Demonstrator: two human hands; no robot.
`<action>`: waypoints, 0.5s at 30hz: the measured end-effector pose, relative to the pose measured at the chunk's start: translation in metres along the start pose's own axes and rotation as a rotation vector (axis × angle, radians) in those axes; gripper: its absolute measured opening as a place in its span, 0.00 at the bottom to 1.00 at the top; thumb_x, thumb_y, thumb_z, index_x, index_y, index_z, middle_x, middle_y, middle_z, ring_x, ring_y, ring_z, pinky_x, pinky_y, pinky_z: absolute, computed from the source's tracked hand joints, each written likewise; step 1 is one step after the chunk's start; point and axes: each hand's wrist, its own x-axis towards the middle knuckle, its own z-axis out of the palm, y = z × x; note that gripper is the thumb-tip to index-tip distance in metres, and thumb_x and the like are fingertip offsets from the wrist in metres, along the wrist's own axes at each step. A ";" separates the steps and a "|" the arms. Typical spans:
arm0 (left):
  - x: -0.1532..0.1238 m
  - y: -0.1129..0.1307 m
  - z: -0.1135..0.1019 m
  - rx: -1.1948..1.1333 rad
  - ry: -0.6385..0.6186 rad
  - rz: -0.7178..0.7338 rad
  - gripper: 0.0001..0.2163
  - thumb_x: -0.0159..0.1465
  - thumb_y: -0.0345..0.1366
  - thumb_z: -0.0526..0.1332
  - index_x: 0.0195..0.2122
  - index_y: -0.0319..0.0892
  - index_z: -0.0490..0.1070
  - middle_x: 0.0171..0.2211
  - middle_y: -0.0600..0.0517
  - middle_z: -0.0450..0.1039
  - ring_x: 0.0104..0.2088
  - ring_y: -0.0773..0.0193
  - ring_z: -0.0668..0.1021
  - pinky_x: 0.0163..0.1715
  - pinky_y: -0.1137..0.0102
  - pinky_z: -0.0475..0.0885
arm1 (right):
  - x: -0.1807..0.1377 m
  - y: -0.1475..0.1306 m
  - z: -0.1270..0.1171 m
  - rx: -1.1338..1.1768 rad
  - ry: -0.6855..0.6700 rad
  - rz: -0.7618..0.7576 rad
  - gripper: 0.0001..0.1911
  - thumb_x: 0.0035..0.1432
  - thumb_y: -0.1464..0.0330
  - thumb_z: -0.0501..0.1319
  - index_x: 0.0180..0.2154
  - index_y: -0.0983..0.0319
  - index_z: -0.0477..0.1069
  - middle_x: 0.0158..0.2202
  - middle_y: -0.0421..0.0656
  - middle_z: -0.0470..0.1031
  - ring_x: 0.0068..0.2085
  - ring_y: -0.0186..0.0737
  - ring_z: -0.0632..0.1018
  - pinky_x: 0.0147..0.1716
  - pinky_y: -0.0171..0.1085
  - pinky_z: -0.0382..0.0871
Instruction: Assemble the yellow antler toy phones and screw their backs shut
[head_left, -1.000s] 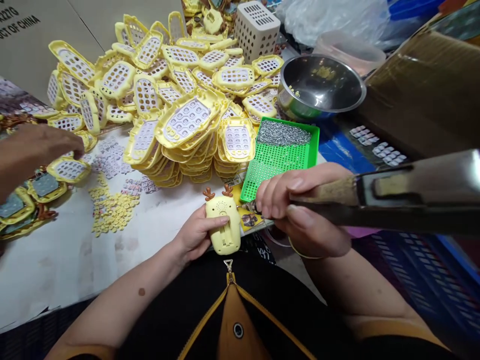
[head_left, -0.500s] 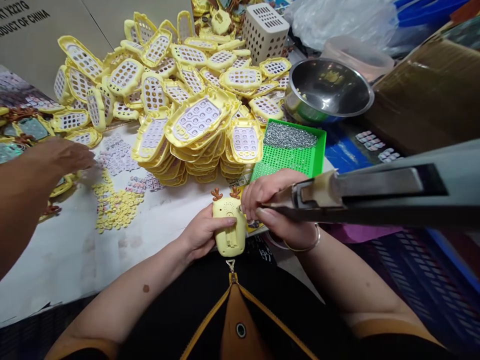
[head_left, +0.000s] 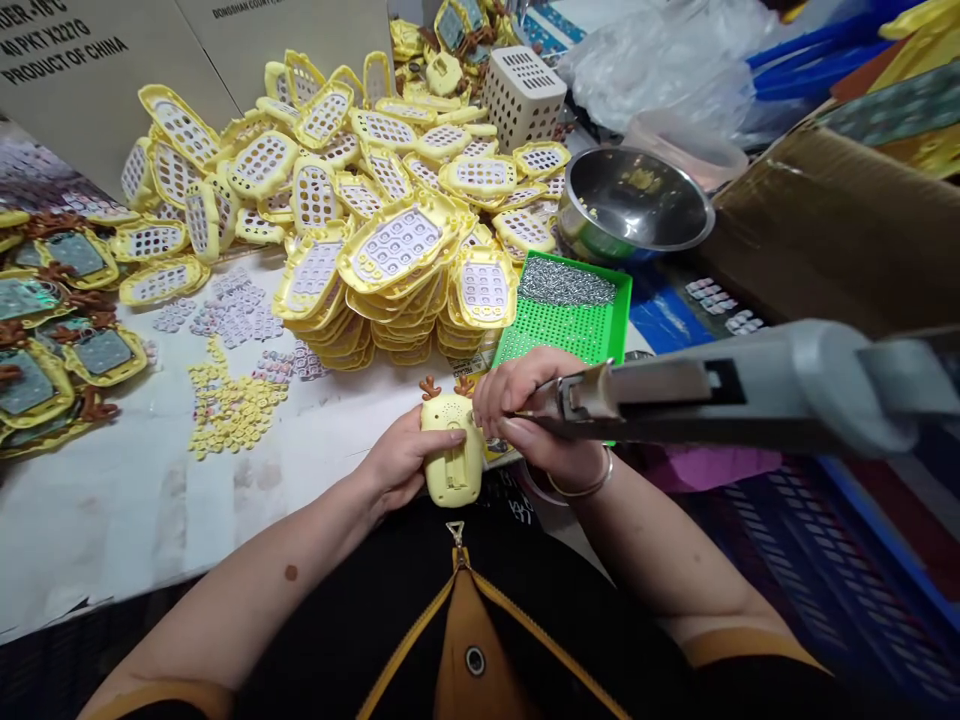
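My left hand [head_left: 397, 458] is closed round a pale yellow toy phone [head_left: 454, 478] with small brown antlers, its thumb pressed across the back. The toy's back faces up, showing a speaker grille and an uncovered battery slot. My right hand [head_left: 525, 402] wraps round the front end of a long grey electric screwdriver [head_left: 675, 392], which stretches away to the right. Its fingertips are at the toy's upper right edge; they hide the tool's tip. Just beyond this hand lies a green perforated tray [head_left: 555, 335] holding a heap of small silvery screws [head_left: 566, 280].
Stacked yellow toy shells [head_left: 397, 250] with keypads rise behind the toy, before a larger loose pile. Yellow buttons [head_left: 232, 405] and antlered shells with circuit boards [head_left: 97, 350] lie left. A steel bowl [head_left: 637, 205], white basket [head_left: 523, 100] and cardboard box [head_left: 817, 220] stand farther back.
Another person's arm that reached in from the left is out of view. The whole view has shifted slightly. Both my hands keep their hold on the toy and screwdriver.
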 end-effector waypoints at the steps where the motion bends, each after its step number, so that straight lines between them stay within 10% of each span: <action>1: -0.001 0.000 0.000 -0.004 0.011 -0.001 0.20 0.49 0.29 0.72 0.43 0.38 0.72 0.37 0.46 0.79 0.35 0.59 0.79 0.40 0.66 0.72 | 0.001 -0.006 -0.001 0.039 -0.005 -0.050 0.08 0.54 0.62 0.66 0.32 0.56 0.69 0.19 0.34 0.67 0.19 0.34 0.70 0.20 0.38 0.69; 7: -0.007 -0.002 0.001 -0.086 0.045 0.000 0.23 0.51 0.30 0.71 0.49 0.40 0.70 0.41 0.46 0.79 0.37 0.58 0.80 0.42 0.62 0.75 | 0.004 -0.044 -0.033 0.090 0.151 -0.259 0.04 0.55 0.65 0.65 0.34 0.56 0.71 0.18 0.34 0.66 0.18 0.34 0.70 0.17 0.37 0.67; 15: -0.007 -0.005 0.016 0.017 -0.137 -0.156 0.23 0.50 0.31 0.73 0.47 0.39 0.73 0.38 0.46 0.79 0.35 0.59 0.80 0.37 0.66 0.75 | -0.028 -0.023 -0.080 -0.097 0.331 -0.233 0.10 0.55 0.70 0.66 0.40 0.55 0.73 0.21 0.35 0.69 0.21 0.36 0.72 0.20 0.39 0.69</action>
